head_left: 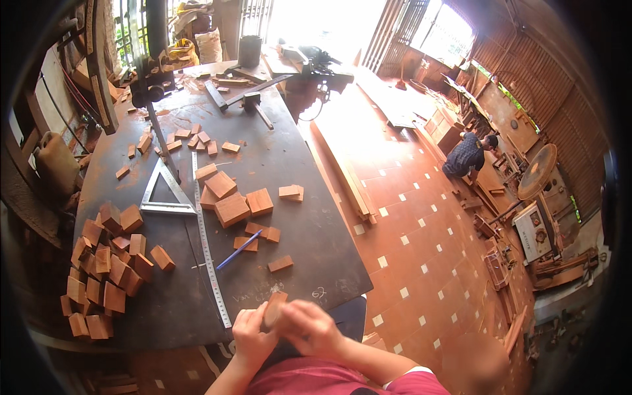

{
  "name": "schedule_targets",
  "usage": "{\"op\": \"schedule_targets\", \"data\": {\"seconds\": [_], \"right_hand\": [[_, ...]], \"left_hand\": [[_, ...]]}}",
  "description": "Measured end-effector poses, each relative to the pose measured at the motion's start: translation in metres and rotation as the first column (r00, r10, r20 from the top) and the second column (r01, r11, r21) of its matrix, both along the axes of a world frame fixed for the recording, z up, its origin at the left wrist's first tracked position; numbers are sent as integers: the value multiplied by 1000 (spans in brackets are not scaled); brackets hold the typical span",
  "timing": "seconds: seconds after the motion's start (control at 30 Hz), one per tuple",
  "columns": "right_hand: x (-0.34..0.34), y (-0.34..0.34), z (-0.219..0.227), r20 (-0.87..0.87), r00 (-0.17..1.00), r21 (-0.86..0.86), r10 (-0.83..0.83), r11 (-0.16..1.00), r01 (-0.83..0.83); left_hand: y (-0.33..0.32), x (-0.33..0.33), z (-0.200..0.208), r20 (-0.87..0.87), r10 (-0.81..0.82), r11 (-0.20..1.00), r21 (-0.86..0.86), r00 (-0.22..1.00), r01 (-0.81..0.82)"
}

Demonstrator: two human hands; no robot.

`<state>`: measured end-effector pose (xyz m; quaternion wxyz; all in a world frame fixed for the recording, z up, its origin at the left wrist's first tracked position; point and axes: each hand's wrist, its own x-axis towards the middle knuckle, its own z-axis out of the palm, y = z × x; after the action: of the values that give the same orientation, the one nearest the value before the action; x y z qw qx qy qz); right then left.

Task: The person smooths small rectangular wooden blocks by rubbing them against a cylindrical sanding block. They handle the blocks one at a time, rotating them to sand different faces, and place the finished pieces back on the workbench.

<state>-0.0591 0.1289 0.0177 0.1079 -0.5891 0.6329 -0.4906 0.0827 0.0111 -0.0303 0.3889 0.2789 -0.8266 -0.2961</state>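
Close to my body, at the table's near edge, my left hand [253,337] grips a small reddish-brown wooden block [274,307]. My right hand [315,329] is closed against the block's right side, its fingers slightly blurred. Just beyond lie a single wooden block [280,263], a blue pen [238,249] resting by small blocks, and a few larger blocks [232,209]. A white measuring strip [209,253] runs along the dark table [171,289]. To its left is a metal triangle square [170,191].
Many blocks are heaped at the table's left [113,273]. An upright saw blade [161,141] stands over the table's far part, with scattered offcuts [203,138] around it. Long boards [342,171] lie right of the table. Another person [466,157] bends over at the far right.
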Motion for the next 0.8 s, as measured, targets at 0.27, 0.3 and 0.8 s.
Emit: {"op": "schedule_targets", "data": {"seconds": [0.27, 0.3, 0.8], "right_hand": [[-54, 2, -2, -109, 941, -59, -320, 947, 315], [-60, 10, 0, -79, 936, -51, -344, 939, 341], [-44, 44, -27, 11, 943, -62, -333, 941, 333]], "left_hand": [[-7, 0, 10, 20, 16, 999, -29, 1000, -16], [-9, 1, 14, 32, 17, 999, -38, 999, -15], [-51, 19, 56, 213, -420, 904, 178, 882, 388]]}}
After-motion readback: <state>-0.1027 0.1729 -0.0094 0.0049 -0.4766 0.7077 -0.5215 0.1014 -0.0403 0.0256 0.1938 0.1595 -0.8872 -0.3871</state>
